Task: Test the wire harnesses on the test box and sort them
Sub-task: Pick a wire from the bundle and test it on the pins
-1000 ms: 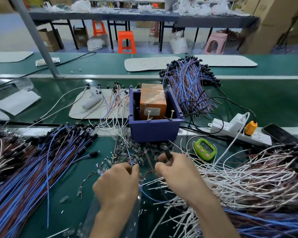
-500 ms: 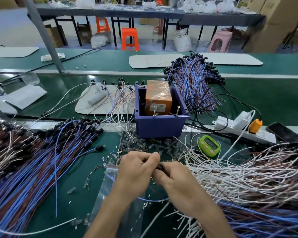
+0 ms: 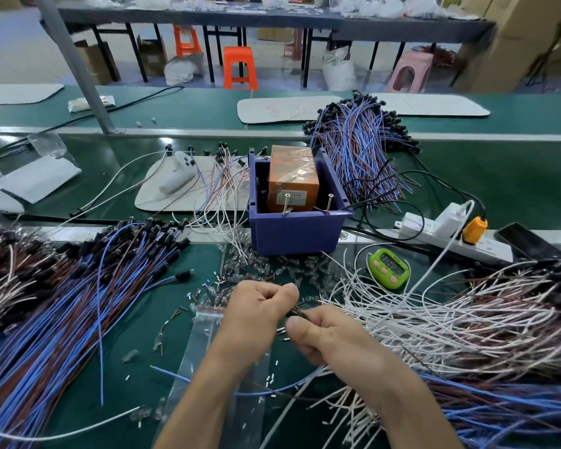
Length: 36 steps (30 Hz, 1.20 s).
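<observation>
Both hands meet low on the counter, a little in front of the test box. The left hand is curled tight, thumb against forefinger, and the right hand is curled as well. Between them they pinch the dark harness end. It is small and half covered, so I cannot tell whether something is being fitted into it or merely held against it.

The likeliest trouble is tangling. The right hand rests against the right pile of white leads, so lifting the harness toward the box could drag neighbouring leads along and mix tested with untested. The two contact pins stand upright on the box's front rim, and a slipping or poorly seated end there would probably give a false reading.

Clear bulbs lie loose just beyond the knuckles, and a sweeping wrist would scatter them. The left pile shares its blue and brown colours with other heaps, so a hurried drop could land in the wrong one.
</observation>
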{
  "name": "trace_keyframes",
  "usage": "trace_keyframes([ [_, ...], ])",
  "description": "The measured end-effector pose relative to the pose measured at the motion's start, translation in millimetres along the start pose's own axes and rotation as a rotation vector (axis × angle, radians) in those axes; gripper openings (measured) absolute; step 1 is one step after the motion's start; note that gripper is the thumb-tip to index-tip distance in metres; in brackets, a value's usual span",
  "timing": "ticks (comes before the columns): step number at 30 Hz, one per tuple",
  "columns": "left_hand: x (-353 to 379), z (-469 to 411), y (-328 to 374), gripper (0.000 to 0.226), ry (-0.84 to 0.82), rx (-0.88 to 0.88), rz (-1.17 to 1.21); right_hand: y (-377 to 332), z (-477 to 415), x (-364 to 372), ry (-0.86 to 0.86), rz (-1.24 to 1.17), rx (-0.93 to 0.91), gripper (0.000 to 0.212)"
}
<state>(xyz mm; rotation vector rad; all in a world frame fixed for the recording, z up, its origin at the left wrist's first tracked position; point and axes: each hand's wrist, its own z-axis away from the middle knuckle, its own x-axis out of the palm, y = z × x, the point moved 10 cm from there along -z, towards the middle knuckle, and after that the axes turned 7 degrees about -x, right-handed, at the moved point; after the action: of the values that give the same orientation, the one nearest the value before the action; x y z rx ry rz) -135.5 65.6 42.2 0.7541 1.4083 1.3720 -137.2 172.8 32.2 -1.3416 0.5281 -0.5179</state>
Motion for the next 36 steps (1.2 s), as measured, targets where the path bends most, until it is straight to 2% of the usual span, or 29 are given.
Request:
trace_keyframes([
  [3,10.9,-3.3,-11.4,0.056,-0.034,-0.097,0.193,1.3,-0.3,-2.8,0.104,-0.083,-0.006,0.042],
  [7,19.3,-7.2,-26.0,0.052,-0.086,-0.151,0.263,11.4,2.3,-0.8,0.187,-0.028,-0.002,0.04],
  [10,7.2,-9.7,-15.7,0.056,-0.044,-0.044,0.064,16.6,-0.3,-2.4,0.218,0.053,-0.005,0.043],
  [13,-6.3,-10.0,4.6,0.051,-0.006,0.126,-0.209,18.8,-6.6,3.7,0.152,0.032,-0.009,0.046],
  [15,-9.8,-12.2,6.3,0.052,-0.002,0.129,-0.235,16.3,-10.2,5.2,0.122,0.02,-0.028,0.047],
  [16,-9.4,-13.7,0.9,0.054,-0.01,0.081,-0.148,13.6,-11.8,5.0,0.124,0.021,-0.043,0.046],
  [18,-2.2,-15.4,-23.8,0.059,-0.018,-0.102,0.185,6.5,-15.0,3.1,0.171,0.072,-0.074,0.043],
  [20,14.2,-13.5,-44.2,0.052,-0.073,-0.273,0.467,1.4,-16.4,0.9,0.245,0.132,-0.089,0.041],
  [21,19.1,-13.1,-47.5,0.048,-0.088,-0.302,0.505,0.9,-16.4,0.6,0.274,0.131,-0.091,0.041],
  [23,15.0,-14.7,-45.5,0.05,-0.065,-0.271,0.444,5.8,-16.2,1.0,0.295,0.08,-0.078,0.041],
  [25,-3.0,-17.8,-30.3,0.057,0.013,-0.112,0.211,13.2,-16.7,1.6,0.274,0.012,-0.06,0.043],
  [28,-11.1,-14.9,-3.0,0.055,0.02,0.096,-0.08,17.9,-17.7,2.8,0.222,-0.03,-0.07,0.045],
  [31,-14.0,-13.9,6.1,0.052,0.062,0.169,-0.247,20.5,-16.5,2.2,0.204,-0.036,-0.072,0.045],
  [36,-16.8,-15.6,3.2,0.051,0.054,0.19,-0.186,10.1,-17.2,-1.8,0.258,0.118,-0.095,0.038],
])
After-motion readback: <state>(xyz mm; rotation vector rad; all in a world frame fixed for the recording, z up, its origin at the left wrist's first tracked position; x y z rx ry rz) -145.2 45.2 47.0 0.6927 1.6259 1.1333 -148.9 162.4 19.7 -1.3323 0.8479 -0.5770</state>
